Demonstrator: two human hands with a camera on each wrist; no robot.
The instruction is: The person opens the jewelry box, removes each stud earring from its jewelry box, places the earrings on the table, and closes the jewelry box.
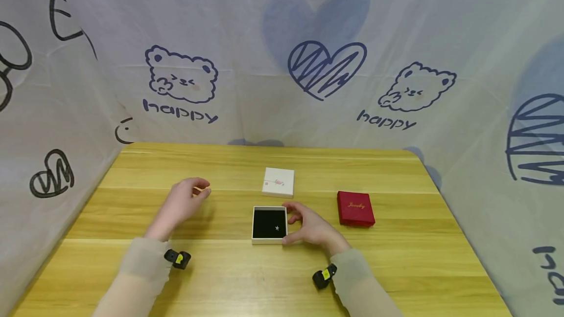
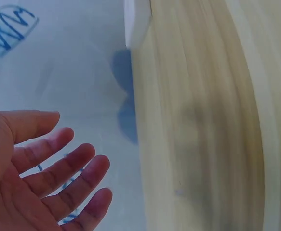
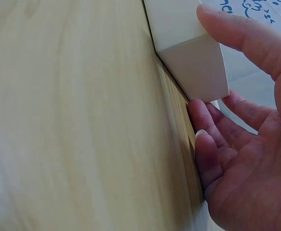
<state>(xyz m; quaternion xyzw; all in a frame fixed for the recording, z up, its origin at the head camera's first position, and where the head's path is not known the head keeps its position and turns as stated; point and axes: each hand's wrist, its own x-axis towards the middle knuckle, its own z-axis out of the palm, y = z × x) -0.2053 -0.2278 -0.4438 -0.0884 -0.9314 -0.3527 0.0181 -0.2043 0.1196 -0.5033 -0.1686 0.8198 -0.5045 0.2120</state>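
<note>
Red box (image 1: 356, 213): "Jewelry", gold script. Backdrop (image 1: 251, 92): "happy" twice, under bear drawings (image 1: 182, 76); letter "E" at left; "ha", cut off, near right edge. White lid (image 1: 278, 182): pink print, small red mark, too small to read.

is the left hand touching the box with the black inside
Apart: the head view shows a strip of bare tabletop between the left hand's fingertips and the near side of the black-lined box.

Left fingers (image 2: 86, 153) curve loosely, slightly apart; right fingers (image 3: 207, 151) pinch.
</note>
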